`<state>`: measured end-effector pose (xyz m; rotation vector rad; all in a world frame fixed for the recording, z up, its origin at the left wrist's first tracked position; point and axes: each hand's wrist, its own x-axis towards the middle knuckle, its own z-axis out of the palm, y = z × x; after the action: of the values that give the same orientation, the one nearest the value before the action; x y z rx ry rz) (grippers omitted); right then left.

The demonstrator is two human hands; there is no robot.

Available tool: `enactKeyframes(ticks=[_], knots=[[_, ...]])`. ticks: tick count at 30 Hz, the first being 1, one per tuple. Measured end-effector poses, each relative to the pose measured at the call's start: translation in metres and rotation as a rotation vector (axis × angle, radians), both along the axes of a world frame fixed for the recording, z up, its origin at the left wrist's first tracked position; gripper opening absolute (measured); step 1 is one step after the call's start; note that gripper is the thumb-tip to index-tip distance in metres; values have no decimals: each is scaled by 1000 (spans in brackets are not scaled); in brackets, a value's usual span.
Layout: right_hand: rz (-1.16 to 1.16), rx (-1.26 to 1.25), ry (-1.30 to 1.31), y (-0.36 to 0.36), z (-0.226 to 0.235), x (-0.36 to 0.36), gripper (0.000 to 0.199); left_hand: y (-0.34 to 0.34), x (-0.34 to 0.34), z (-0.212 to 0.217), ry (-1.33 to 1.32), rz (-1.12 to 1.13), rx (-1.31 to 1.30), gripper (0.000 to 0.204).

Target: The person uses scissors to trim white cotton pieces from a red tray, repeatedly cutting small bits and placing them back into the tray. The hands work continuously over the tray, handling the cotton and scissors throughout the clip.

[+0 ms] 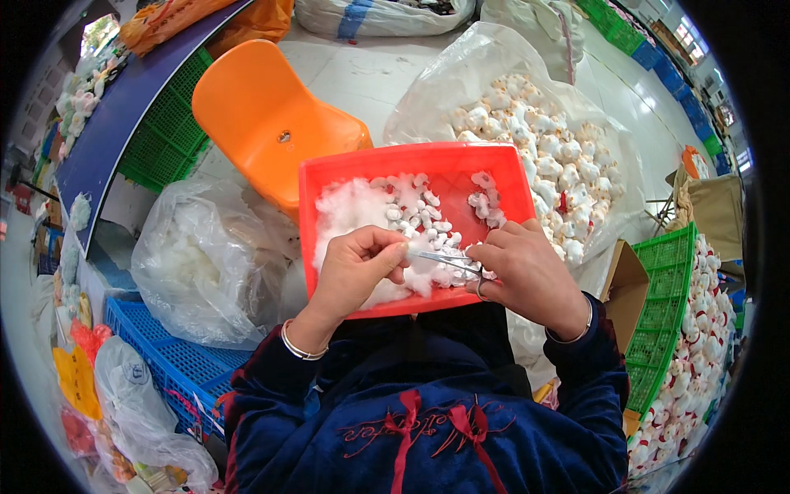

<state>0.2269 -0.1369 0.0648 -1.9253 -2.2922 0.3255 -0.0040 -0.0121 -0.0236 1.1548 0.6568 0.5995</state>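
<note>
Left hand (355, 265): fingers pinched together on a small white piece at the tip of the metal tool, over the near part of the tray.
Right hand (529, 272): closed around the handles of the metal forceps (448, 262), which point left toward the other hand.
Red tray (411, 156): rests on the person's lap, directly under both hands.
White stuffing (350, 210): a loose heap in the left half of the tray.
Small white pieces (420, 210): scattered across the middle and right of the tray, beside the stuffing.
Clear bag of small toys (543, 132): open, just beyond the tray on the far right.
Orange chair (267, 119): far left of the tray.
Bag of white fibre (202, 263): left of the tray, on a blue crate (177, 362).
Green crate (666, 305): near right, with more small toys.
</note>
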Motion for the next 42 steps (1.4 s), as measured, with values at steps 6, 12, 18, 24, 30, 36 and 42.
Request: enactKeyframes(ticks=[6, 12, 18, 24, 30, 36, 42], knots=[[-113, 62, 153, -8, -2, 13, 57, 10, -9, -9, -154, 148, -257, 9], [-38, 82, 252, -9, -20, 6, 55, 0, -3, -12, -220, 69, -307, 14], [-75, -32, 196, -8, -8, 10, 33, 0, -4, -6, -154, 27, -147, 15], [20, -56, 126, -3, 6, 5, 33, 1, -4, 8, -27, -89, 76, 12], [-16, 42, 117, -5, 1, 15, 49, 7, -9, 1, -63, -9, -65, 13], [1, 142, 203, -4, 8, 7, 57, -3, -6, 11, 102, 55, 173, 17], [-39, 26, 59, -3, 2, 10, 41, -3, -10, 11, 95, 70, 225, 19]])
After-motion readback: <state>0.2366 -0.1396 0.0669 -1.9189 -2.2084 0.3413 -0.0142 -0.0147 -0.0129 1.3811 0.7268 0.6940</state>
